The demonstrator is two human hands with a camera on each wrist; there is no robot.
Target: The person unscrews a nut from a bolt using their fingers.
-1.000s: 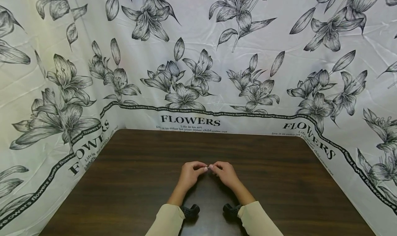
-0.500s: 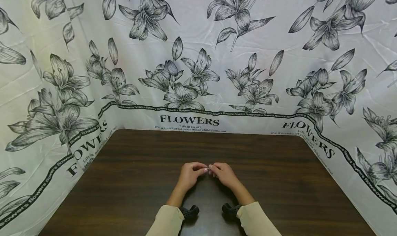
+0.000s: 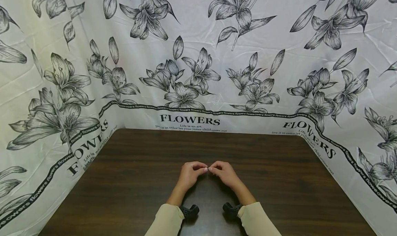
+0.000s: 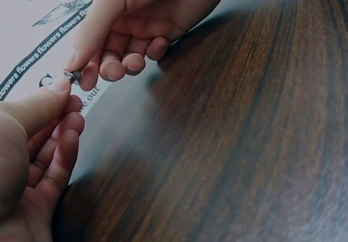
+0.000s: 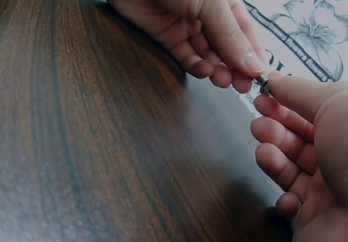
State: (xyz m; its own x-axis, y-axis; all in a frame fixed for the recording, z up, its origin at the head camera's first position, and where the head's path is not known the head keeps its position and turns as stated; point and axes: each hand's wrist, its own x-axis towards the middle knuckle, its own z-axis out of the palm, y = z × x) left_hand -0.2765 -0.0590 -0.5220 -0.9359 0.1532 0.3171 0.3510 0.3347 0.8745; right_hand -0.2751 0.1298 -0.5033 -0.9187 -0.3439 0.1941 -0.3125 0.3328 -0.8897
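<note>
Both hands meet over the table at a tiny metal piece (image 5: 263, 84) that looks like a small bolt with a nut or washer on it. My left hand (image 3: 188, 175) pinches one end between thumb and finger. My right hand (image 3: 225, 175) pinches the other end with its thumb (image 5: 293, 90) and forefinger. In the left wrist view a round metal rim of the bolt (image 4: 72, 78) shows between the fingertips, and the rest is covered. The other fingers of both hands curl loosely below. In the head view the piece is almost hidden.
The dark wood-grain table (image 3: 149, 153) spreads around the hands. White cloth with printed lilies and lettering (image 3: 190, 120) hangs behind it and along both sides. A black wrist device (image 3: 190, 212) sits on each wrist, below the beige sleeves.
My right hand's fingers have shifted slightly around the metal piece, its lower fingers showing half a second ago and tucked away now. My left hand stays almost still.
</note>
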